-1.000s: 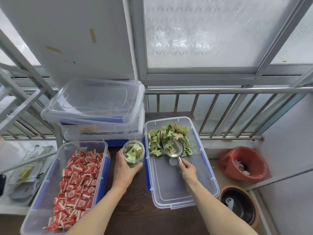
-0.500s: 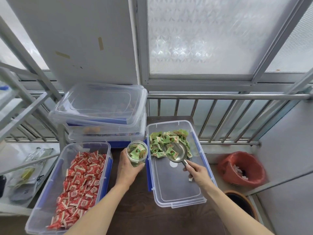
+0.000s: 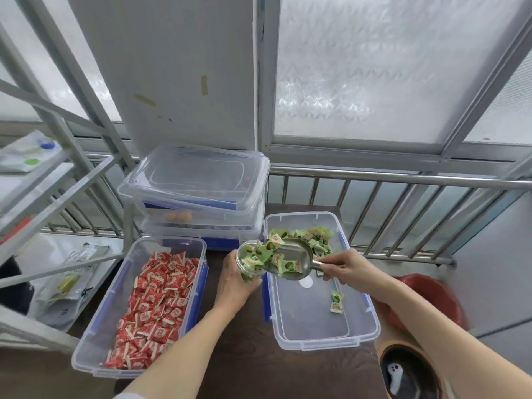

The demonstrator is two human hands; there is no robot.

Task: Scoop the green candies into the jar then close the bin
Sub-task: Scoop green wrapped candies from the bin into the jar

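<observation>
My left hand [image 3: 234, 286] grips a clear jar [image 3: 250, 262] holding green candies, tilted toward the right. My right hand [image 3: 344, 266] holds a metal scoop [image 3: 290, 262] by its handle, its mouth touching the jar's rim. Green candies lie in the scoop and slide into the jar. The open clear bin [image 3: 325, 335] below has a pile of green candies [image 3: 312, 237] at its far end. One loose green candy [image 3: 336, 301] lies on the bin's floor.
An open bin of red candies [image 3: 152, 300] stands at the left. Stacked lidded bins [image 3: 198, 194] sit behind it. A metal railing [image 3: 403, 180] runs along the back. A red-bagged basket [image 3: 431, 298] and a dark pot [image 3: 408, 372] are at the right, a shelf frame [image 3: 57, 156] at the left.
The scoop has lifted out of the candy pile and swung left to the jar's mouth, loaded with candies. One candy has dropped onto the bin's floor.
</observation>
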